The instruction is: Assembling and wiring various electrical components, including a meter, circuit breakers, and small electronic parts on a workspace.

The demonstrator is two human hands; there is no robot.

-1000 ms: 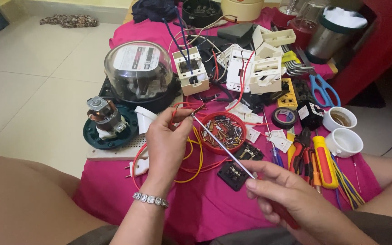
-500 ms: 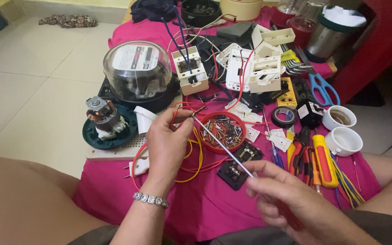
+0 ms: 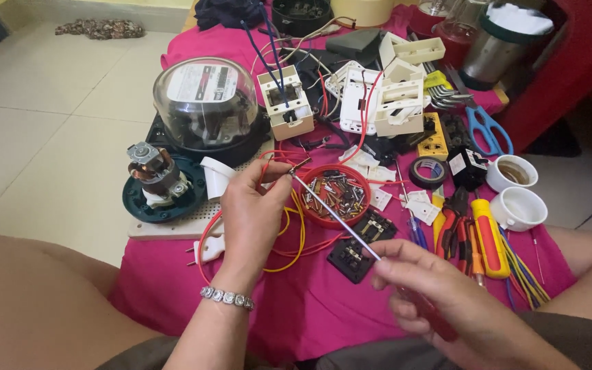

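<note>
Head view: a person sits on the floor before a pink cloth point(image 3: 323, 322) strewn with electrical parts.
Landmark: a round red plastic dish of screws point(image 3: 336, 194) near the cloth's middle; places below are told from it.
Left hand point(image 3: 253, 218): just left of the dish, raised above the cloth, fingers curled shut, thumb and forefinger pinching the bare end of a thin red wire point(image 3: 279, 159) at the dish's upper-left rim.
Right hand point(image 3: 440, 301): below and right of the dish, fingers closed round the red handle of a slim steel-shafted screwdriver point(image 3: 337, 216).
Screwdriver tip: the shaft slants up across the dish's left side, and the tip meets the wire end at the left fingertips.
Step in hand: judged from the grip, the wire end is being worked with the tip; whether a small fitting sits on it is too small to tell.
Next move calls for: a steady pinch and small, controlled motion of the tip so it does not slip toward the fingers.
Loose wire: yellow and red loops point(image 3: 296, 236) trail under the left hand and could snag.
Below the dish: a black switch plate point(image 3: 354, 255), touching the cloth under the shaft.
Upper left: a glass-domed electricity meter point(image 3: 203, 96); a small motor on a dark green base point(image 3: 155, 178) lies further left.
Above: a cream socket box with blue wires point(image 3: 286, 109).
Right: a roll of black tape point(image 3: 427, 171) and red and yellow hand tools point(image 3: 474, 236).
</note>
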